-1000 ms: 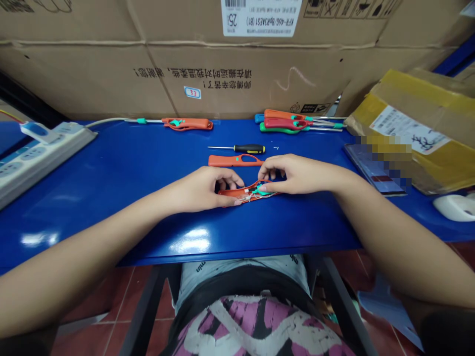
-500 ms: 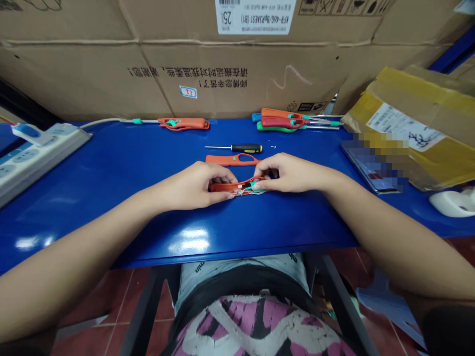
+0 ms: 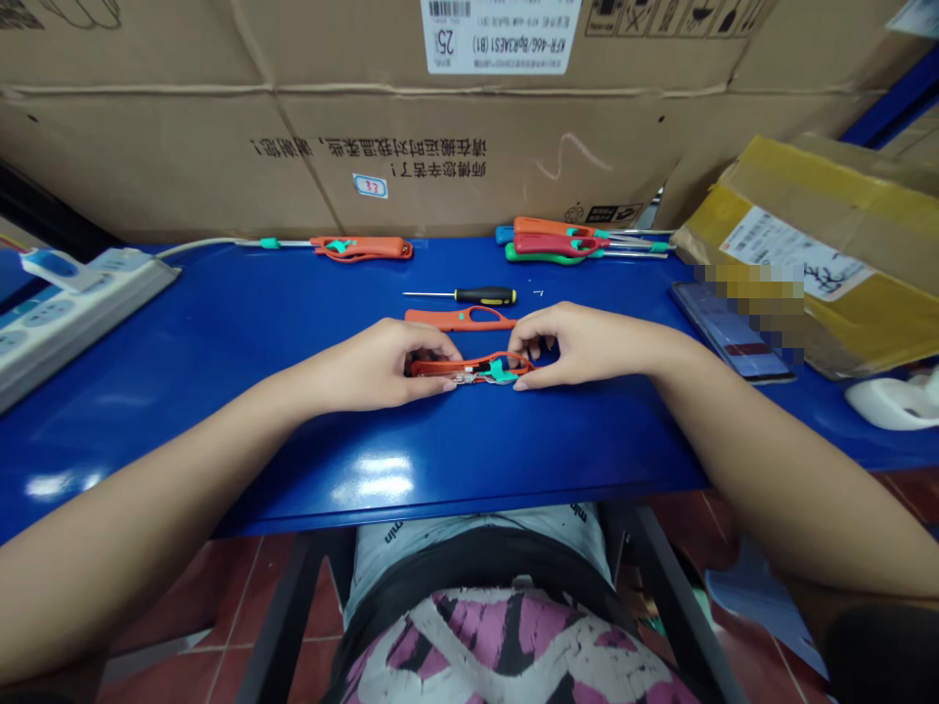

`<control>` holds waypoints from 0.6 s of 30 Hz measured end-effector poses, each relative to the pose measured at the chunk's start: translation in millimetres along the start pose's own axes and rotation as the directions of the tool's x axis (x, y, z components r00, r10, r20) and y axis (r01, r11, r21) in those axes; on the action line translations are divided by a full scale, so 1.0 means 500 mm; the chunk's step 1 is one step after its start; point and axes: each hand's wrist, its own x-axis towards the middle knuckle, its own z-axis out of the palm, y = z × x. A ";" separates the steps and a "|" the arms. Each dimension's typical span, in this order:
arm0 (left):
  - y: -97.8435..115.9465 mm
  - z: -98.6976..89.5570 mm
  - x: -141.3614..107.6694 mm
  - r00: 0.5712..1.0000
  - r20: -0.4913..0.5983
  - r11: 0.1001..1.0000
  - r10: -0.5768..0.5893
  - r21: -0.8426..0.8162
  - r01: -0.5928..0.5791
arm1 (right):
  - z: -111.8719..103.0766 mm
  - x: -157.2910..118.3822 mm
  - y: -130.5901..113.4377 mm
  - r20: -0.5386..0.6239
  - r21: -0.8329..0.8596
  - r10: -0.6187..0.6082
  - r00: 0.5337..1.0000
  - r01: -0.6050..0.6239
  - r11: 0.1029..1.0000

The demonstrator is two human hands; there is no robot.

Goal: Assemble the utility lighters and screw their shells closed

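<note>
An orange lighter half [image 3: 440,368] with a green trigger [image 3: 500,371] and thin wires lies between my hands, its inside showing. My left hand [image 3: 392,367] grips its left end between thumb and fingers. Around the right end, my right hand [image 3: 568,347] has its thumb and curled fingers apart, close to the green trigger and the orange rim. Just behind them rests a separate orange shell piece [image 3: 440,320]. Farther back is a black and yellow screwdriver [image 3: 485,295], its shaft pointing left.
An orange lighter [image 3: 367,248] lies at the back left, and several coloured lighters [image 3: 554,240] at the back right. A power strip [image 3: 80,303] is at left. On the right are a phone [image 3: 734,332], a yellow-taped box [image 3: 828,264] and a white object [image 3: 891,403].
The thumb of my right hand has come off the green trigger and moved slightly right, so more of the trigger shows. My left hand keeps its grip.
</note>
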 end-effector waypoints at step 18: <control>-0.014 0.021 0.010 0.969 -0.200 0.988 0.142 0.091 -0.126 | 0.007 0.006 0.000 -0.130 -0.015 -0.042 0.991 0.040 0.999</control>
